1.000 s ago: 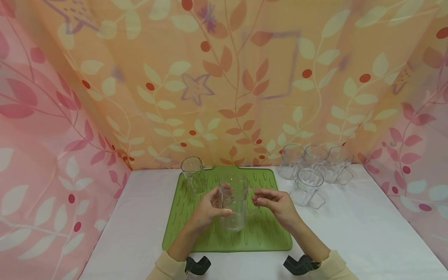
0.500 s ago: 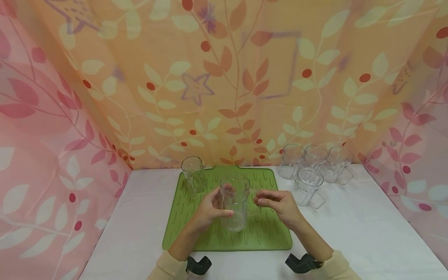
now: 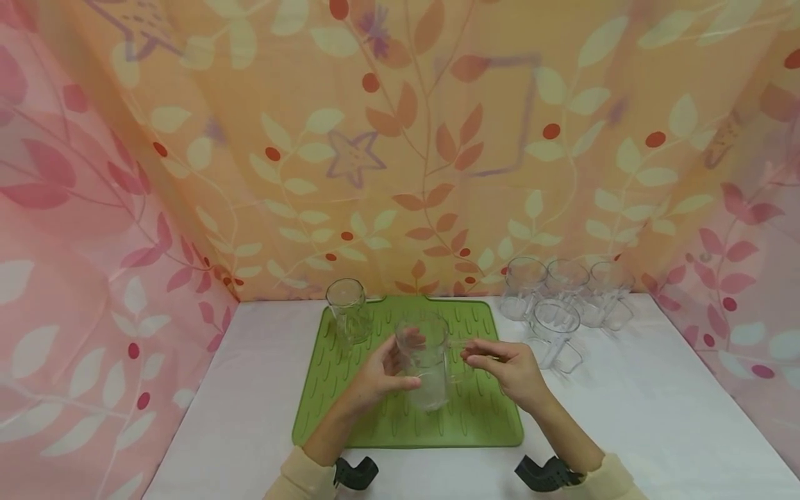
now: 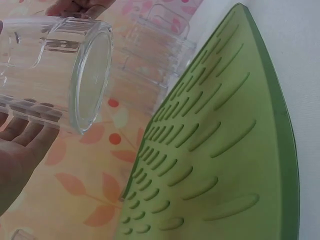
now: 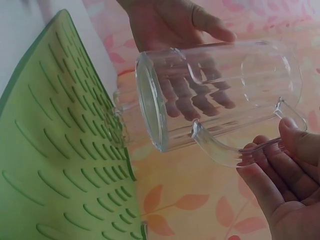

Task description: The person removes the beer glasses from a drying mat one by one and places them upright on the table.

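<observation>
A clear glass mug is held up over the green drying mat, rim upward. My left hand grips its body from the left, thumb on the near side and fingers behind the glass. On the other side, my right hand pinches the mug's handle between thumb and fingers; the right wrist view shows the handle closely. In the left wrist view, the round base of the mug hangs well off the mat. Another glass mug stands at the mat's back left corner.
Several more glass mugs stand together on the white table, back right of the mat. A patterned orange cloth rises behind the table, with pink cloth along the sides.
Both hands have shifted slightly to the right with the mug. The mug has turned a little, and its handle shows more between the hands.
</observation>
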Available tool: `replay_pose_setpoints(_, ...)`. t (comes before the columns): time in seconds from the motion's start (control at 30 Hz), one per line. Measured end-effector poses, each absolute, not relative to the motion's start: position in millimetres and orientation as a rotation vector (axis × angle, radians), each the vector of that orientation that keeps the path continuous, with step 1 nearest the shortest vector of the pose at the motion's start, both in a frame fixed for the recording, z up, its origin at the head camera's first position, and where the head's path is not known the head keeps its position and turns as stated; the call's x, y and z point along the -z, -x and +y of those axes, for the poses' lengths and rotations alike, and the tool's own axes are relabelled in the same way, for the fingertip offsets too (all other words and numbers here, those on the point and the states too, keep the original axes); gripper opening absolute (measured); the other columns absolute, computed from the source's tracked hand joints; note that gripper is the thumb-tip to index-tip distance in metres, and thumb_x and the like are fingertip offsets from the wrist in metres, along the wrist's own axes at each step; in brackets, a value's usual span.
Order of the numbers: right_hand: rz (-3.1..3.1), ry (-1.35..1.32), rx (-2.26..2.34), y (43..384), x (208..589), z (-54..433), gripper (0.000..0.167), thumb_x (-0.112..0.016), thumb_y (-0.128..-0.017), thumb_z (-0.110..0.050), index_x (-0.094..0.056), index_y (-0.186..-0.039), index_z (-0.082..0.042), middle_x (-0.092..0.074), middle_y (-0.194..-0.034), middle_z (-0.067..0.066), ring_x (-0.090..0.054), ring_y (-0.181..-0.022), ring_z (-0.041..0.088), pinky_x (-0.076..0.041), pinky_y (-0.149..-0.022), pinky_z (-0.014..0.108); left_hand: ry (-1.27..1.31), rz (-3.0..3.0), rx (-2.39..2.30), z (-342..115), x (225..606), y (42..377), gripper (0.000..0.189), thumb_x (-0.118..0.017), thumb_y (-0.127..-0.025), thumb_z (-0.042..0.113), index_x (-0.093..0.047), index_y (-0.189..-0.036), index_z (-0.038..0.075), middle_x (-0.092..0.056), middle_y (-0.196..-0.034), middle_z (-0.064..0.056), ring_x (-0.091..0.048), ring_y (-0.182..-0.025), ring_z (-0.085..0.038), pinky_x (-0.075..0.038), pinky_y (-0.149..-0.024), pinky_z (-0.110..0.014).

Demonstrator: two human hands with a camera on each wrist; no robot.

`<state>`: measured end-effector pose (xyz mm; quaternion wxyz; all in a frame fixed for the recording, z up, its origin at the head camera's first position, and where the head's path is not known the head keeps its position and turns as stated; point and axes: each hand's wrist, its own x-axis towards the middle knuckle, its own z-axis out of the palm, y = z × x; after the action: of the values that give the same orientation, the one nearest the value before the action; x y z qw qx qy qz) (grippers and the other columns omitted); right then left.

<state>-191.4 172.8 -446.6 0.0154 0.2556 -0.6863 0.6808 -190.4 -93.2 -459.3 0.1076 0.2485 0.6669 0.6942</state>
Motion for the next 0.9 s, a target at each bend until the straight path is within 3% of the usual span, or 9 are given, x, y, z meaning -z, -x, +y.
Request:
replay_pose_setpoints(0.43,-2.121,-0.777,-1.833,190,439,182,0.023,-0.065,-0.085,0.009,-0.067,-0.107,0.016,-0.076,-0.096,0.003,-0.072,-0.089,0.003,-0.06,-0.073,0.023,-0.702,1.989,-2.003,-93,461,188,0.08,-0.074,-0.085,0.012,-0.028,-0.15,0.002,-0.039,-0.151,-0.022,-0.038,-0.141,-0.037,-0.035,-0.116,-0.047)
replay_pose_setpoints(0.6,-2.124,-0.734,-1.752,190,437,186,0.022,-0.066,-0.084,0.01,-0.069,-0.105,0.014,-0.075,-0.095,-0.006,-0.07,-0.089,-0.001,-0.06,-0.072,0.02,-0.669,2.018,-1.995,-94,463,186,0.079,-0.075,-0.085,0.012,-0.029,-0.149,0.002,-0.038,-0.152,-0.02,-0.038,-0.14,-0.037,-0.035,-0.116,-0.05)
replay_pose_setpoints(0.8,-2.04,-0.743,-1.733,192,438,191,0.027,-0.065,-0.081,0.016,-0.07,-0.107,0.011,-0.076,-0.096,-0.004,-0.071,-0.089,0.0,-0.059,-0.069,0.019,-0.682,2.075,-1.962,-100,471,185,0.07,-0.071,-0.088,0.01,-0.034,-0.147,0.001,-0.041,-0.15,-0.019,-0.039,-0.139,-0.04,-0.036,-0.114,-0.053)
replay_pose_setpoints(0.9,-1.968,-0.778,-1.77,192,438,194,0.031,-0.064,-0.08,0.019,-0.068,-0.11,0.013,-0.074,-0.1,-0.01,-0.071,-0.09,0.0,-0.058,-0.07,0.016,-0.651,2.099,-1.941,-106,475,183,0.07,-0.07,-0.088,0.01,-0.034,-0.147,-0.002,-0.041,-0.15,-0.02,-0.037,-0.139,-0.043,-0.035,-0.114,-0.054)
